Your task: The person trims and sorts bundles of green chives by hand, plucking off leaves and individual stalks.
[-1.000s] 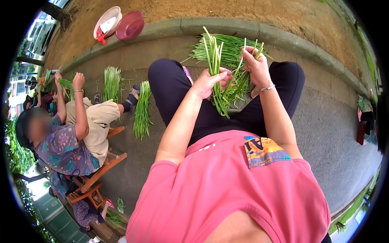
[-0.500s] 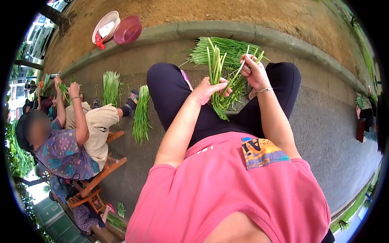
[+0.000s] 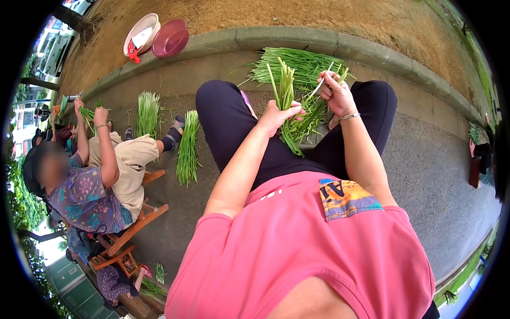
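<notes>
My left hand (image 3: pixel 274 117) is closed around a bunch of garlic chives (image 3: pixel 287 87), long green stalks standing up out of the fist and trailing below it over my lap. To its right, my right hand (image 3: pixel 338 95) pinches a thin stalk (image 3: pixel 322 84) with a pale whitish end; its thumb and fingertips are pressed together. A metal bracelet circles the right wrist. Between my knees, under the hands, lie loose green bits (image 3: pixel 308 123). Beyond them a wide pile of chives (image 3: pixel 292 66) rests on the ground along the kerb.
Two basins, one pale (image 3: pixel 139 31) and one dark red (image 3: pixel 171 39), stand past the kerb (image 3: pixel 313 38). Left of my knee lie two chive bundles, a near one (image 3: pixel 187 151) and a farther one (image 3: pixel 147 114). A person (image 3: pixel 87 191) on a wooden chair (image 3: pixel 139 226) handles green stalks there.
Both hands stay almost where they were, with the left still gripping the bunch. The whole view has shifted slightly. The stalks at my right fingertips have changed angle a little.
</notes>
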Demonstrator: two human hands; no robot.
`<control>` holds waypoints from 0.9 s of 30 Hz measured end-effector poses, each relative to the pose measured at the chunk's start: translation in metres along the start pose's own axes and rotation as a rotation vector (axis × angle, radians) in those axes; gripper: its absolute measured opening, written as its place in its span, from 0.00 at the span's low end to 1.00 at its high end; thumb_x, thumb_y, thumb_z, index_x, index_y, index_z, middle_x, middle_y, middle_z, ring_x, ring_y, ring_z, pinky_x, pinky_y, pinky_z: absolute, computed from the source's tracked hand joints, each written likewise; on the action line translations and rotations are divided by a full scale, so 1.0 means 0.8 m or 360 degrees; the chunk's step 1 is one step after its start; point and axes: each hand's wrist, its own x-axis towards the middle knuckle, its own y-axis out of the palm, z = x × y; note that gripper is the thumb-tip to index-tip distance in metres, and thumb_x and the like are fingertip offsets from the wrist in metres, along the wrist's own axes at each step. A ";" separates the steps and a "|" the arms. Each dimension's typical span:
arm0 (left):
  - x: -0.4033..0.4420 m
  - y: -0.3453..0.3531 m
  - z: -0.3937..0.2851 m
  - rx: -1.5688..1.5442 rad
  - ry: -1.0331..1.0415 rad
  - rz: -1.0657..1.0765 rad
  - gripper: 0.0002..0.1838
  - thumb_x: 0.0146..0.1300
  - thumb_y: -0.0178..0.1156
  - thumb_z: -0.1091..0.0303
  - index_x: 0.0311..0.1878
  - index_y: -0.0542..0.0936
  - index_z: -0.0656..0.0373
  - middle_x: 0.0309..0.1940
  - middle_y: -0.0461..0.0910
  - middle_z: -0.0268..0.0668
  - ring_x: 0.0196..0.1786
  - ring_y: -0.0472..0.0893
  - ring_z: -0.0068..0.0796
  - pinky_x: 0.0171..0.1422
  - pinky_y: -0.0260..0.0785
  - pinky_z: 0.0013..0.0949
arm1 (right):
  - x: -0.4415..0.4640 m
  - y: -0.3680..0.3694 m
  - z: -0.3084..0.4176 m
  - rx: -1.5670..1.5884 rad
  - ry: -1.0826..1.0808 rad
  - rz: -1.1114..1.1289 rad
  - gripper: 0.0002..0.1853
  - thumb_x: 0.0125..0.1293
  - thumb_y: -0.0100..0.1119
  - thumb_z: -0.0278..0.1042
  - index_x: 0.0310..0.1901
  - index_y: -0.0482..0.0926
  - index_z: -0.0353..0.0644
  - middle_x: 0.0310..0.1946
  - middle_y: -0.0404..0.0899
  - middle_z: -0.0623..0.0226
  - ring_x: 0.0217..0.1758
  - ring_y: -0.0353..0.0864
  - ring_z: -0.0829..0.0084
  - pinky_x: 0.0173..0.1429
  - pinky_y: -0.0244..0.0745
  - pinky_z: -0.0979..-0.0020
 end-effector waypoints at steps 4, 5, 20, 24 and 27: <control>0.001 -0.003 0.003 0.0075 -0.0009 -0.0108 0.07 0.56 0.58 0.73 0.36 0.79 0.65 0.28 0.80 0.40 0.28 0.78 0.23 0.31 0.66 0.23 | 0.000 -0.003 0.000 0.0046 -0.0089 -0.0088 0.05 0.64 0.50 0.32 0.38 0.73 0.43 0.30 0.73 0.72 0.18 0.56 0.87 0.21 0.53 0.84; 0.002 -0.004 0.005 0.0075 -0.0010 -0.0108 0.07 0.56 0.58 0.73 0.36 0.79 0.65 0.28 0.80 0.40 0.28 0.78 0.23 0.31 0.66 0.23 | -0.001 -0.002 0.001 0.0058 -0.0093 -0.0122 0.04 0.64 0.50 0.32 0.38 0.72 0.44 0.30 0.73 0.72 0.18 0.56 0.87 0.21 0.53 0.84; 0.008 -0.014 0.010 0.0004 0.0069 -0.0085 0.06 0.61 0.54 0.68 0.36 0.74 0.60 0.33 0.79 0.40 0.31 0.78 0.25 0.38 0.68 0.27 | 0.003 -0.014 0.002 0.0118 -0.0132 -0.0341 0.05 0.65 0.49 0.34 0.37 0.72 0.43 0.28 0.73 0.72 0.17 0.56 0.84 0.20 0.52 0.81; 0.007 -0.013 0.012 0.0036 0.0052 -0.0079 0.05 0.60 0.54 0.69 0.36 0.74 0.60 0.33 0.79 0.40 0.32 0.78 0.24 0.39 0.68 0.26 | 0.005 -0.023 -0.002 0.0138 -0.0070 -0.0287 0.05 0.64 0.50 0.34 0.36 0.72 0.44 0.27 0.72 0.73 0.17 0.56 0.85 0.20 0.52 0.82; 0.008 -0.012 0.014 0.0041 0.0105 -0.0078 0.05 0.60 0.55 0.70 0.37 0.75 0.60 0.34 0.79 0.39 0.32 0.78 0.23 0.39 0.68 0.25 | 0.004 -0.020 -0.001 0.0044 -0.0012 -0.0323 0.04 0.64 0.50 0.32 0.36 0.72 0.43 0.25 0.71 0.73 0.15 0.56 0.86 0.19 0.51 0.83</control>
